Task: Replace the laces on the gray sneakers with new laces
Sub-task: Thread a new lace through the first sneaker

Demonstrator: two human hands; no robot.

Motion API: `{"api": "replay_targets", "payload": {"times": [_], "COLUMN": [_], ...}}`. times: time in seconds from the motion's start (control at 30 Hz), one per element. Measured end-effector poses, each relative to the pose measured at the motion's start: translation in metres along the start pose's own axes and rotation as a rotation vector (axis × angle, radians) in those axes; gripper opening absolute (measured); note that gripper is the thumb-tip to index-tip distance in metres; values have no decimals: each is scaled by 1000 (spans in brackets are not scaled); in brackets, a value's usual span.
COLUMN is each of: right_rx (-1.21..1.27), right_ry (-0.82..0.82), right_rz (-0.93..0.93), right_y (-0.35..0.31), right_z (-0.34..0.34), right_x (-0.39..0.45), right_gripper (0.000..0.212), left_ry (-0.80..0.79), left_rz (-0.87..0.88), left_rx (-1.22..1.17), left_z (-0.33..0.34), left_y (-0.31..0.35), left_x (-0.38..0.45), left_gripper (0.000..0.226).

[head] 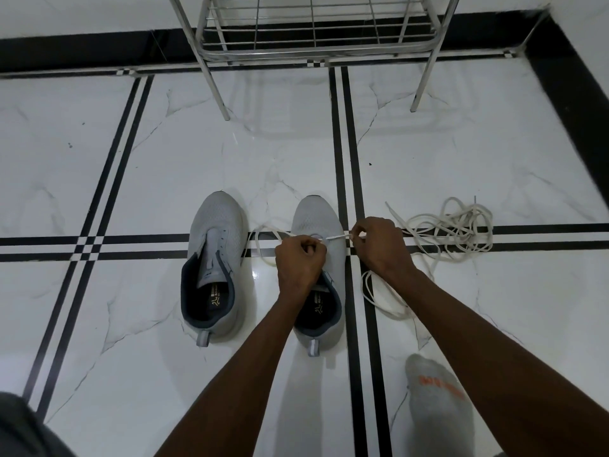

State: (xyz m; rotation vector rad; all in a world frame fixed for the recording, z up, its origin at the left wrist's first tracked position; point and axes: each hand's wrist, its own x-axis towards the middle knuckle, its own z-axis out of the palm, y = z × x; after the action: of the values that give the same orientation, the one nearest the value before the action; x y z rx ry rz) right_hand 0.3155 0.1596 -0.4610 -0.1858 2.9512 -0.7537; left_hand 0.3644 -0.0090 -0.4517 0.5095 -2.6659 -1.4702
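2 gray mesh-knit sneakers on glossy white marble-look floor [164, 159] w/ black stripe inlays, toes pointing away from the person. Left sneaker [214, 265] has no lace, tongue exposed, dark navy padded collar, printed insole, heel pull tab. Right sneaker [316, 225] same build, its mid part hidden under left hand [300, 258].

Left hand fingers curled shut, pinching white lace [339, 237] at the lowest eyelets near toe; exact eyelet hidden by knuckles. Right hand [379, 245] just right of the shoe, fingers closed, pinching the same lace; short stretch runs taut btwn both hands. Lace is flat, off-white, woven; slack loops on floor left of the shoe and a loop under right wrist.

Loose tangle of similar off-white laces [454, 229] on floor, near right hand, to its right.

Chrome wire rack [313, 31] w/ tube legs at far side, by black skirting. Gray socked foot [438, 404], orange print, bottom right. Dark fabric bottom-left corner, can't tell what.
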Motion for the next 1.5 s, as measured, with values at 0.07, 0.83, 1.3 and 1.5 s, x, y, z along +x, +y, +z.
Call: {"api": "replay_targets", "payload": {"times": [0.07, 0.83, 1.3, 1.5], "right_rx": [96, 1166, 1265, 1389], "right_ry": [33, -4, 202, 222], "right_rz": [-3, 564, 144, 14], "right_y": [4, -68, -166, -205], "right_z": [-5, -20, -178, -239], "right_x": [2, 25, 86, 98], "right_gripper": [10, 22, 19, 17], "left_ry": [-13, 32, -29, -4], "left_rz": [3, -324, 209, 371], "left_rx": [3, -580, -437, -485], "left_z": [0, -34, -125, -162], "left_y": [-2, 17, 180, 259], "left_x": [1, 39, 100, 113], "left_gripper": [24, 26, 29, 30]}}
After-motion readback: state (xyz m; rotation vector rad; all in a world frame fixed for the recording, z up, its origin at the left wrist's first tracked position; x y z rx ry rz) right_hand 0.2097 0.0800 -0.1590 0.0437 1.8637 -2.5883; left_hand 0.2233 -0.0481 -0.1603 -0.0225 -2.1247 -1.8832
